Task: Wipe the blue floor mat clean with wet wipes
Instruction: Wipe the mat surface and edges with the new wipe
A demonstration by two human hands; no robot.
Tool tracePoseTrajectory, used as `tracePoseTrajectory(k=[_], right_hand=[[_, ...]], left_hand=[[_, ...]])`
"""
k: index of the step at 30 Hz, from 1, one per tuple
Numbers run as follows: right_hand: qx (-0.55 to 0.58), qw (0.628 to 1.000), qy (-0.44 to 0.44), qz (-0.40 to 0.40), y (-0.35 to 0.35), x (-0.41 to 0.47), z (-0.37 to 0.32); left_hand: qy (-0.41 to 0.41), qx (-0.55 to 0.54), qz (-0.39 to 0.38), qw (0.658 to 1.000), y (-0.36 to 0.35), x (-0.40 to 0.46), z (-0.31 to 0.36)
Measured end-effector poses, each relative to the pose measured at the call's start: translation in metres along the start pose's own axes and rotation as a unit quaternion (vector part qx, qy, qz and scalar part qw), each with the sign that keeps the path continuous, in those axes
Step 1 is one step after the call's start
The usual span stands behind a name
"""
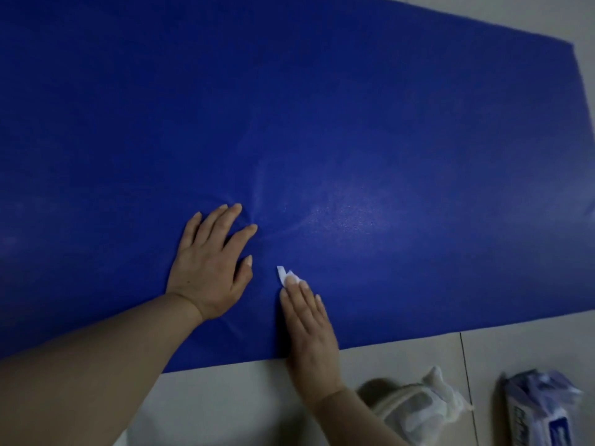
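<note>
— Blue floor mat (322, 123) lay under both palms; left hand (209, 262) was spread flat, bracing it.
— Right hand (309, 320), fingers straight, pressed the wet wipe (283, 274) under its fingertips, mid-wipe. Next, I'd guess, a sweep outward.

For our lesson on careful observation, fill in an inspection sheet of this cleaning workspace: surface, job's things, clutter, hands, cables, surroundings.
Surface: blue floor mat lies flat on the tiled floor, puckered at the left fingertips.
Job's things: white wet wipe under the right fingers; wet wipes pack on the tiles, lower right.
Clutter: bunched translucent plastic bag beside the pack.
Hands: left hand presses flat on the mat, fingers spread; right hand presses the wipe with straight fingers.
Cables: nothing seen.
Surroundings: pale tiles with a dark grout line.
</note>
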State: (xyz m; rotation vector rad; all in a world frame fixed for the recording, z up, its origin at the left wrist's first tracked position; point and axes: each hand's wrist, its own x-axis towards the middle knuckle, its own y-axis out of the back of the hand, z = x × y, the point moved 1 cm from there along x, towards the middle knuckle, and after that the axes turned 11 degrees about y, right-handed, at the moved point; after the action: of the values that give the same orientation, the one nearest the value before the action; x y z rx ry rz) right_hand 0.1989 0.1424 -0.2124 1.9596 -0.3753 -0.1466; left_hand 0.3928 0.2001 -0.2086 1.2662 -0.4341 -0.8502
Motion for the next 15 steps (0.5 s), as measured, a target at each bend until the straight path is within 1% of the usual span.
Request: tracePoseTrajectory(k=[1,2,3,5,6,7,8,10,12,13,14,15], right_hand=[[-0.016,1.0,0.011,-0.012,0.007,0.001,0.017],[-0.033,0.999,-0.02,-0.008,0.015,0.001,0.037],[-0.046,0.995,-0.086,0.005,0.026,0.0,0.059],[-0.056,0.966,-0.242,0.064,0.046,-0.003,0.097],[-0.06,0.951,-0.292,0.084,0.048,-0.005,0.106],[-0.073,0.94,-0.316,0.107,0.046,-0.001,0.104],[-0.081,0.938,-0.313,0.125,0.039,0.004,0.094],[-0.069,0.959,-0.241,0.128,0.018,0.009,0.06],[-0.028,0.989,-0.122,0.079,0.001,0.009,0.02],[-0.01,0.997,-0.063,0.049,-0.002,0.007,0.009],[-0.009,1.0,-0.01,0.02,0.0,0.005,0.008],[-0.014,1.0,0.024,0.001,0.005,0.007,0.017]], left_hand=[[-0.001,-0.003,-0.001,1.0,0.0,0.0,0.0],[-0.001,-0.008,-0.001,1.0,0.0,0.0,0.0],[0.0,-0.012,-0.001,1.0,0.0,0.0,0.0],[0.002,-0.014,-0.001,1.0,-0.001,0.0,-0.001],[0.002,-0.013,0.0,1.0,-0.001,0.0,0.0],[0.003,-0.012,-0.001,1.0,-0.001,0.0,0.0],[0.003,-0.011,-0.003,1.0,-0.001,0.0,0.0],[0.006,-0.007,-0.009,1.0,-0.002,0.0,-0.001],[0.007,-0.006,-0.013,1.0,-0.003,0.001,-0.001],[0.006,-0.004,-0.013,1.0,-0.003,0.0,-0.001],[0.006,-0.002,-0.014,1.0,-0.003,0.0,-0.002],[0.006,-0.002,-0.017,1.0,-0.004,0.0,-0.002]])
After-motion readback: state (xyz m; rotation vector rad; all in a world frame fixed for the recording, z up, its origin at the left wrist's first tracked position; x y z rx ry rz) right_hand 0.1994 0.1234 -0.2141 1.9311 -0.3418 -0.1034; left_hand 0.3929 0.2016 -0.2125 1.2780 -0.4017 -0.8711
